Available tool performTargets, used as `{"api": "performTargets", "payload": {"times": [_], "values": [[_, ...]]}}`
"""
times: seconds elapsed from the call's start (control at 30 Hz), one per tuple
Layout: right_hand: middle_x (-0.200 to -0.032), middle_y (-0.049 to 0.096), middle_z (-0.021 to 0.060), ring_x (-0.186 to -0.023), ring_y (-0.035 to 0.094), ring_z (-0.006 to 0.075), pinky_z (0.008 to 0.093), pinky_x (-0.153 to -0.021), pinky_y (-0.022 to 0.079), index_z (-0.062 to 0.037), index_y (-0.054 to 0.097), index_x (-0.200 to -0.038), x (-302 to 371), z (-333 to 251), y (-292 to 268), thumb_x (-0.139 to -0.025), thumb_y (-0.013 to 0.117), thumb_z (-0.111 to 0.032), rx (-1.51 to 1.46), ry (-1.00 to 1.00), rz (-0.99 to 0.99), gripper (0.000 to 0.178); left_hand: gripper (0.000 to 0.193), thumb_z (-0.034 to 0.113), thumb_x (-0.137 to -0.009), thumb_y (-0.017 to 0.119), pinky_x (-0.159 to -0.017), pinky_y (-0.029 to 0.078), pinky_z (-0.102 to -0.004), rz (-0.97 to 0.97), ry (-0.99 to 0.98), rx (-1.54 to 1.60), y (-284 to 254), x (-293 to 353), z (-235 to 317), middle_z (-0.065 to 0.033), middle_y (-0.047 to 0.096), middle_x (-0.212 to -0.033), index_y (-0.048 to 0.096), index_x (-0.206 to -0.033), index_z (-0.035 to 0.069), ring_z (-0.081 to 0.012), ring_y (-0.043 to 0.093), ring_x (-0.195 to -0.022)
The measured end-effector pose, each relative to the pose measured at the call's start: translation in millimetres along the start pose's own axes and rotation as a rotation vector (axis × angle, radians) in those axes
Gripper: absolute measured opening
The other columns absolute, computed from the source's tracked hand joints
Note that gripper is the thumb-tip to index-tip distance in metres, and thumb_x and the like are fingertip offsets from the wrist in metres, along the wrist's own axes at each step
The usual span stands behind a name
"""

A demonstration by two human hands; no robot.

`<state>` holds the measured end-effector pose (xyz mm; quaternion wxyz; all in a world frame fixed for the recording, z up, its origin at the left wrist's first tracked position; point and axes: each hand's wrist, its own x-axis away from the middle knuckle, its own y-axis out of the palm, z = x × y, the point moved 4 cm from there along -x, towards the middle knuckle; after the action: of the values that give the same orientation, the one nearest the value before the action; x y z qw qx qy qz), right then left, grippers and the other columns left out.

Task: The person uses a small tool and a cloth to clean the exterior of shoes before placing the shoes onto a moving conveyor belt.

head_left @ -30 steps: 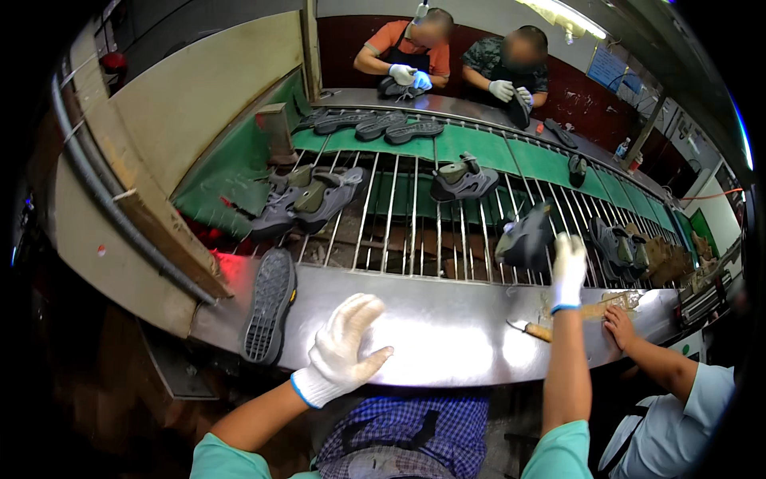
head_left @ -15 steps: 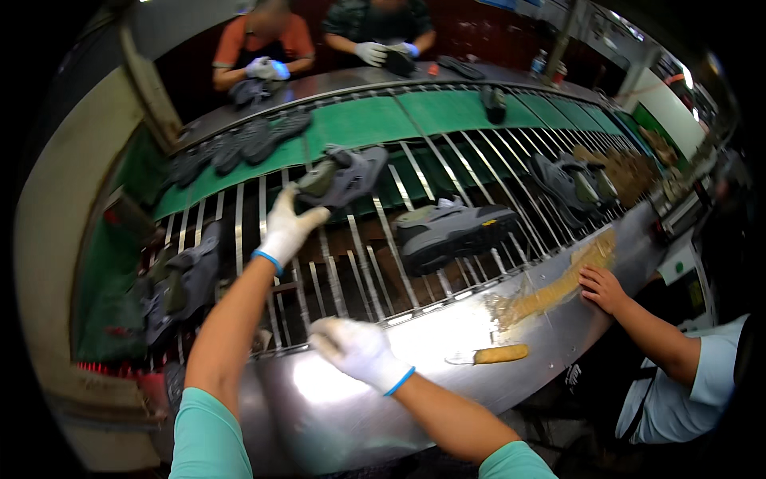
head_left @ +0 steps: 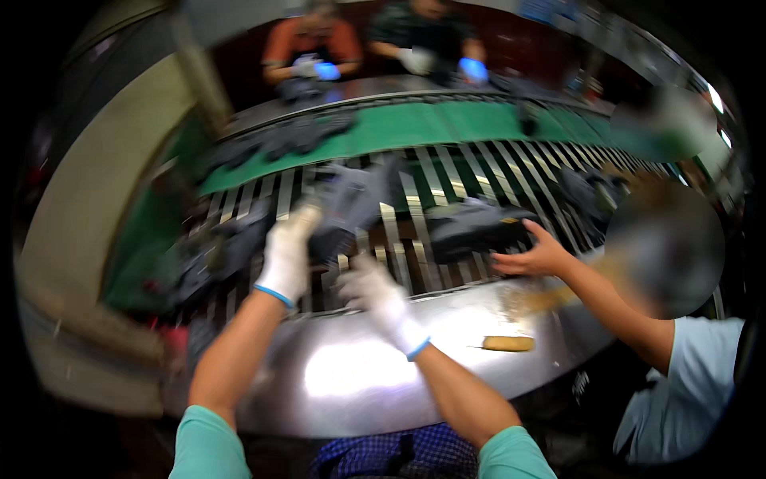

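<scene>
My left hand (head_left: 287, 255), in a white glove with a blue cuff, is closed on one end of a grey shoe (head_left: 351, 203). The shoe is tilted up over the slatted metal conveyor (head_left: 411, 195). Just below the shoe is my right hand (head_left: 375, 295), gloved the same way; motion smears its fingers, so whether they grip anything cannot be told. To the right, a second grey shoe with a dark sole (head_left: 471, 231) lies on the slats, a bare hand (head_left: 535, 254) of a person at my right reaching to its toe.
More grey shoes (head_left: 231, 243) lie on the slats at the left. Dark soles (head_left: 295, 136) rest on the green belt (head_left: 399, 126) beyond. A yellow-handled tool (head_left: 508, 343) lies on the steel ledge (head_left: 447, 319). Two people work across the conveyor.
My left hand has closed on the grey shoe and tilted it up. My right hand has moved forward toward it. The neighbour's hand has left the ledge for the second shoe. The view has shifted.
</scene>
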<state>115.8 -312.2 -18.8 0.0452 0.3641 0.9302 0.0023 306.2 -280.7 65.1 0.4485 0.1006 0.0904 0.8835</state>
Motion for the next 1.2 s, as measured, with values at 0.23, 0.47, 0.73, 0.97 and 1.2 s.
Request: {"api": "performTargets", "payload": {"times": [0.23, 0.47, 0.73, 0.97, 1.2], "values": [[-0.138, 0.063, 0.0161, -0.126, 0.063, 0.0342, 0.052, -0.108, 0.056, -0.0104, 0.055, -0.146, 93, 16, 31, -0.106, 0.052, -0.067, -1.123, 0.57, -0.076, 0.07, 0.062, 0.036, -0.093, 0.083, -0.109, 0.056, -0.0403, -0.367, 0.427, -0.923, -32, 254, 16, -0.0238, 0.061, -0.151, 0.066, -0.145, 0.007, -0.0351, 0.072, -0.123], [-0.107, 0.072, 0.0193, -0.077, 0.072, 0.0341, 0.0447, -0.054, 0.058, 0.0025, 0.059, -0.135, 234, -3, 12, -0.108, 0.041, -0.056, -0.851, 0.704, 0.068, 0.067, 0.074, 0.039, -0.101, 0.068, -0.127, 0.038, -0.0484, 0.398, 0.164, -1.573, -218, 202, 24, -0.0261, 0.042, -0.166, 0.043, -0.162, 0.005, -0.0423, 0.043, -0.154], [-0.155, 0.06, 0.0186, -0.132, 0.065, 0.0391, 0.0582, -0.106, 0.057, -0.0044, 0.042, -0.163, 353, 62, 28, -0.112, 0.035, -0.069, -0.646, 0.497, -0.084, 0.082, 0.072, 0.044, -0.09, 0.082, -0.102, 0.056, -0.0396, 0.101, -0.227, -0.786, -295, 159, -10, -0.0227, 0.074, -0.126, 0.067, -0.139, -0.006, -0.0317, 0.073, -0.114], [-0.151, 0.061, 0.0193, -0.135, 0.063, 0.0352, 0.0537, -0.118, 0.05, -0.0046, 0.045, -0.159, 303, 39, 85, -0.108, 0.035, -0.078, -0.916, 0.514, 0.109, 0.09, 0.032, 0.022, -0.108, 0.055, -0.092, 0.065, -0.0559, 0.093, -0.292, 0.51, -217, 239, -19, -0.0217, 0.076, -0.114, 0.065, -0.123, -0.005, -0.0377, 0.078, -0.1], [-0.131, 0.064, 0.0221, -0.121, 0.063, 0.0382, 0.0502, -0.109, 0.055, 0.0057, 0.054, -0.143, 323, 71, 57, -0.11, 0.055, -0.051, -1.037, 0.546, 0.058, 0.066, 0.033, 0.016, -0.103, 0.063, -0.09, 0.067, -0.0478, -0.092, -0.178, 0.467, -132, 270, -33, -0.0208, 0.076, -0.113, 0.062, -0.125, -0.008, -0.0321, 0.079, -0.097]]}}
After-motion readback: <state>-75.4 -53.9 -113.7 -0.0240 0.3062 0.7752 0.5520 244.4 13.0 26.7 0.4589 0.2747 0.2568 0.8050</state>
